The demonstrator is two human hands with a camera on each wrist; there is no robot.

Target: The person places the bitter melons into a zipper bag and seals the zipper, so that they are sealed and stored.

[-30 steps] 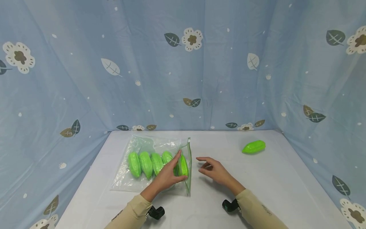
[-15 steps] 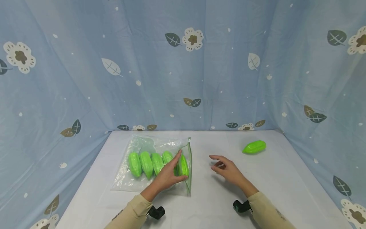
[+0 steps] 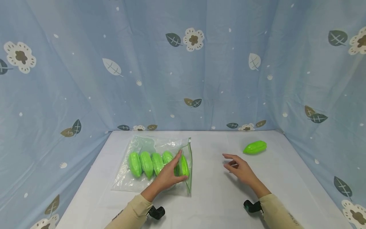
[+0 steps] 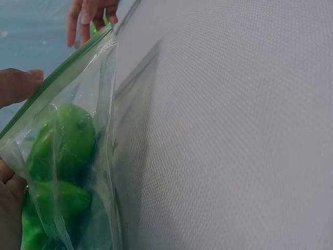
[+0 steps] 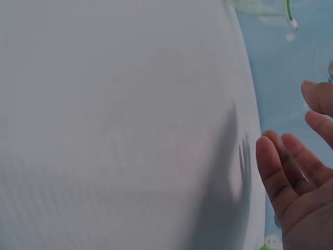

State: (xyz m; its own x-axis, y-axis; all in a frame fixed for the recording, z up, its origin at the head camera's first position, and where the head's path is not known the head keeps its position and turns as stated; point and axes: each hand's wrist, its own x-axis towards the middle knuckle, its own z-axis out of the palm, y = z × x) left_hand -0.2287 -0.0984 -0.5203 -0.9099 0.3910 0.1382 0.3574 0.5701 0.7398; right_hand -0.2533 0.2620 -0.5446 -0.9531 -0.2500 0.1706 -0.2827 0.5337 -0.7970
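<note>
On the left sleeve point(image 3: 130, 210) and the right sleeve point(image 3: 277, 211) there is small dark printing, which is too small to be read. The left hand point(image 3: 166, 176) rests on a clear bag point(image 3: 121, 183), with its thumb and fingers spread widely near the green zip edge point(image 3: 191, 159). Inside the bag, five green fruits point(image 3: 147, 165) are visible in a row. The right hand point(image 3: 241, 170) hovers above the white counter point(image 3: 210, 203), its fingers loosely bent, holding nothing. Beyond it, near the far right corner, one loose green fruit point(image 3: 255, 147) lies on its side.
</note>
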